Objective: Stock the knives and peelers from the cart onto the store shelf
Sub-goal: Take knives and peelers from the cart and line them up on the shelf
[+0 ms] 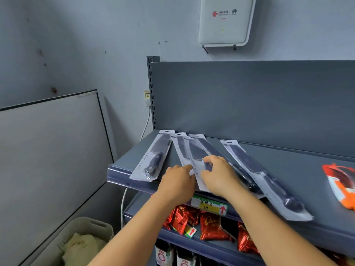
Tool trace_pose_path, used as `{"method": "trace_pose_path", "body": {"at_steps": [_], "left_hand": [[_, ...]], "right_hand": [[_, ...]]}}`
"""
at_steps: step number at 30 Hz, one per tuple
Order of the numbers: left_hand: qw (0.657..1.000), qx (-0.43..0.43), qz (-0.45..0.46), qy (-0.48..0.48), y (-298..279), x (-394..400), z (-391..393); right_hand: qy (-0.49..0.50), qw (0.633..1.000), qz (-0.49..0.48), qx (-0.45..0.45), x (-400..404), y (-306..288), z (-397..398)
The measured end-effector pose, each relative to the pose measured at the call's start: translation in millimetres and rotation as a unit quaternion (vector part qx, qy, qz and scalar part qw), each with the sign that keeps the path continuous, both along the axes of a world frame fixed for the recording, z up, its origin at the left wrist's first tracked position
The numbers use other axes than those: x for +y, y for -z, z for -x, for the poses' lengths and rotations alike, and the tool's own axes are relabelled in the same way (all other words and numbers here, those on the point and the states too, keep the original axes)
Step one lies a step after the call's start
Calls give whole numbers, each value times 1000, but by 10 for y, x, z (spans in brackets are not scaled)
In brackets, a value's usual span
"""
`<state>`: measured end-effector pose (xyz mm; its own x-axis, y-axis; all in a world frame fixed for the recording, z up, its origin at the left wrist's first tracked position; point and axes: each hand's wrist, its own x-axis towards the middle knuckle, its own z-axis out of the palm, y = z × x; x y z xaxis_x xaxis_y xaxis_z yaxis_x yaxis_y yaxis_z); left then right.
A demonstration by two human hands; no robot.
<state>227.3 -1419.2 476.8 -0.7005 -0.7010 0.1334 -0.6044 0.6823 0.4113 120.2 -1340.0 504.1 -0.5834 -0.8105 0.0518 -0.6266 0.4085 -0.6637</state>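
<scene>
Both hands, left (177,181) and right (219,175), pinch overlapping knife packs (196,156) near the shelf's (288,169) front-left edge; next, spreading them evenly.

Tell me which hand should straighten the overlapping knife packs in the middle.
Right, I'd say. The right hand already lies on the overlapping knife packs; the left hand only touches their near-left edge.

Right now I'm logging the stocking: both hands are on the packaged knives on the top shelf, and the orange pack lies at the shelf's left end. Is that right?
Not quite. The head view shows the orange pack at the shelf's right end, not the left. Both hands, left and right, are indeed on the knives.
</scene>
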Motion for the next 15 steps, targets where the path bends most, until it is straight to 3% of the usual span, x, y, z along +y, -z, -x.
{"method": "trace_pose_path", "body": {"at_steps": [7, 12, 15], "left_hand": [[994, -104, 21, 11, -23, 202, 180], [996, -92, -6, 7, -68, 197, 229], [991, -133, 29, 1, -140, 135, 161]], "right_hand": [[59, 994, -48, 76, 167, 9, 58], [52, 992, -58, 98, 197, 18, 56], [22, 993, -62, 96, 214, 45, -18]]}}
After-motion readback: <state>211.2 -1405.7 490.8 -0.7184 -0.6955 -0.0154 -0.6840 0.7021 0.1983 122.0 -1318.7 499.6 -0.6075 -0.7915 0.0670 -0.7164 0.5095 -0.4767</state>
